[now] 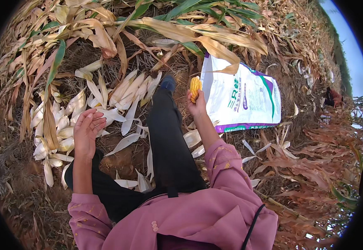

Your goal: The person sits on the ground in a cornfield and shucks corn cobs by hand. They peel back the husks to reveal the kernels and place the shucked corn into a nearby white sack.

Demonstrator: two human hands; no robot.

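A bare yellow corn cob (195, 87) stands upright in my right hand (197, 104), its kernels showing above the fingers. Just to the right of that hand lies a white woven sack (247, 97) with purple and green edging and printed writing. My left hand (87, 129) is raised with nothing in it, the fingers slightly bent and apart. Behind and left of it is a heap of corn ears in pale husks (64, 122). More husked ears (131, 90) lie farther forward, beside my shoe.
Loose husk leaves (128, 143) litter the soil around my dark-trousered leg (169, 137). Dry and green corn stalks (169, 29) lie across the far side, one leaf hanging over the sack's top. Brown stalks (319, 165) cover the right side. Something dark red (334, 97) is at far right, too small to identify.
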